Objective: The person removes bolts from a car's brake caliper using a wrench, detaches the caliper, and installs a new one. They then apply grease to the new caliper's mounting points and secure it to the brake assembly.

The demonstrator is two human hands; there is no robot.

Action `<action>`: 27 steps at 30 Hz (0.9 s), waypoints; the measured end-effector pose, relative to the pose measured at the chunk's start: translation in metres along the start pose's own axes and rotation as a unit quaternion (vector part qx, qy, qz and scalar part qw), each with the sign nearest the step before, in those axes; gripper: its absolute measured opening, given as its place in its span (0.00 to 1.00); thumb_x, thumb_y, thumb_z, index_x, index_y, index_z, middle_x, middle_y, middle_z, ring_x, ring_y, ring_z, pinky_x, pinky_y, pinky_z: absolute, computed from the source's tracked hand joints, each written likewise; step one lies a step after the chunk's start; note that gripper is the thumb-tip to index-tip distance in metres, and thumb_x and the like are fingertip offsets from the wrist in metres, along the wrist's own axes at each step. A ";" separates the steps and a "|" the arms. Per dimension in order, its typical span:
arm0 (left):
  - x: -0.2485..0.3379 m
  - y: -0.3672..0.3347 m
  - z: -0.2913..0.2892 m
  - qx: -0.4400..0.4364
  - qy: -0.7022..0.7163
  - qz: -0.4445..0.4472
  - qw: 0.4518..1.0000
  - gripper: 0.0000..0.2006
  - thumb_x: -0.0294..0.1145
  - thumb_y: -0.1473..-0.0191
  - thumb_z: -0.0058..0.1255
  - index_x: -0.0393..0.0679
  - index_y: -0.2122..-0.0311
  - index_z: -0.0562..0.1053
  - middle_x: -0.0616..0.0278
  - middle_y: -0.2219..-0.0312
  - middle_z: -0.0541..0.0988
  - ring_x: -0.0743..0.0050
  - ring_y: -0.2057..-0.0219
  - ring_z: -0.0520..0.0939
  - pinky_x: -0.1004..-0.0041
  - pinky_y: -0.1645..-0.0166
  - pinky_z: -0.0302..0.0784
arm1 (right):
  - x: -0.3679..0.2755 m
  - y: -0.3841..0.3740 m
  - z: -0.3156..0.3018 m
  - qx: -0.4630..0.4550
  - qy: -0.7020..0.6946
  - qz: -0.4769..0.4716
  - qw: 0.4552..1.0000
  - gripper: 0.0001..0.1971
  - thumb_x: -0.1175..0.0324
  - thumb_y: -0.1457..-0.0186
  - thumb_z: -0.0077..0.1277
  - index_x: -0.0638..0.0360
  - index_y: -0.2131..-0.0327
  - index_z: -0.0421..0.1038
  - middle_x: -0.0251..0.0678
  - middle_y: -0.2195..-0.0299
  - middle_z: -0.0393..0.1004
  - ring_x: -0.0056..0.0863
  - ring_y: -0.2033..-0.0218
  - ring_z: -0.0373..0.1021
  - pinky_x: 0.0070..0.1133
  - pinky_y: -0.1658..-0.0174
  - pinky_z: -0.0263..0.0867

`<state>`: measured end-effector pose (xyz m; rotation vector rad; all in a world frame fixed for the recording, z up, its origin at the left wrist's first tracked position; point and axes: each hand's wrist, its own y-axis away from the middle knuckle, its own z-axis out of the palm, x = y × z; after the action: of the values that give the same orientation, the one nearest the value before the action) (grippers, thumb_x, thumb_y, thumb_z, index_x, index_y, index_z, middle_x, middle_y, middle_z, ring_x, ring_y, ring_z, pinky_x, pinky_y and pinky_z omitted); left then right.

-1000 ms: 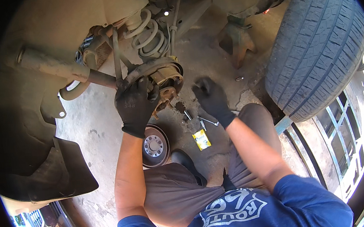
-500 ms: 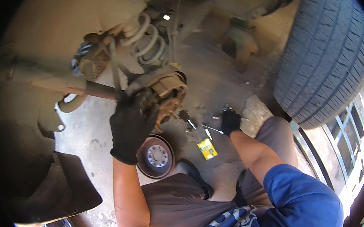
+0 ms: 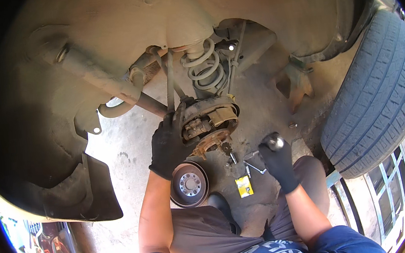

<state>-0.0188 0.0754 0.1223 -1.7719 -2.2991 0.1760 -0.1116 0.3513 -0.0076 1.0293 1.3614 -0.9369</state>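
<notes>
My left hand (image 3: 169,142), in a black glove, grips the left edge of the brake backing plate (image 3: 200,108), its fingers pointing up along the rim. Rusty brake parts and a hub flange (image 3: 212,141) with studs show on its near side. My right hand (image 3: 277,160), also gloved in black, is raised above the floor, closed around a tool with a shiny round metal end (image 3: 275,142); the rest of the tool is hidden. Under that hand a metal wrench (image 3: 255,167) lies on the floor. Beside it are a small slim tool (image 3: 248,172) and a yellow packet (image 3: 244,186).
A rusty brake drum (image 3: 189,184) lies below the hub. Above it are a coil spring (image 3: 207,70) and the vehicle's underbody (image 3: 120,32). A tyre (image 3: 373,100) stands at right, near a metal grate (image 3: 388,184). A support stand (image 3: 298,85) is farther back.
My right hand has come up from the floor with the metal-ended tool in it. My left hand stays at the brake assembly. The whole view has shifted.
</notes>
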 end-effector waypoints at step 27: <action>-0.001 0.010 0.010 0.082 0.000 0.049 0.995 0.48 0.46 0.59 0.71 0.46 0.33 0.61 0.45 0.40 0.70 0.43 0.47 0.78 0.55 0.47 0.80 | -0.004 0.042 0.090 -0.050 0.013 -0.449 0.892 0.23 0.68 0.54 0.68 0.50 0.52 0.76 0.43 0.54 0.72 0.41 0.58 0.75 0.33 0.58 0.73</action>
<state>-0.0122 0.0778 0.1100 -1.8010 -2.1320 0.3709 -0.0445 0.2777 -0.0065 0.2804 1.9266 -1.4915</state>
